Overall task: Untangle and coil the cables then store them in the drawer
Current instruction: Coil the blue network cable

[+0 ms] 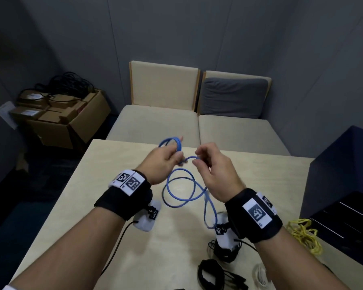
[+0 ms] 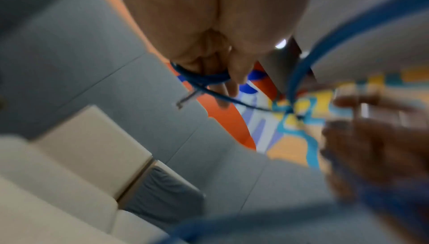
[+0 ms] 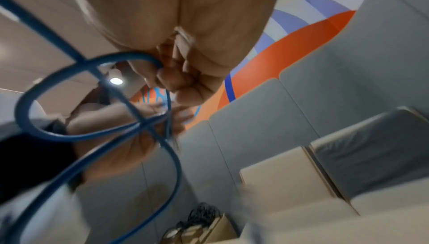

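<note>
Cable, blue, hangs between both hands above the far half of the table, toward its 12 o'clock edge. The left hand has its fingers curled round a small coil of several turns; the left wrist view shows those turns crossing under the fingertips. The right hand pinches a single strand between thumb and forefinger (the other fingers are loosely bent), and a short arc of cable bridges the two hands. Below them the rest drops in loose, overlapping loops toward the tabletop, with a clear plug near the right wrist. At the table's 4 o'clock lies a tangled yellow cable, and black cables sit near 5 o'clock. A cardboard box stands on the floor at 10 o'clock.
</note>
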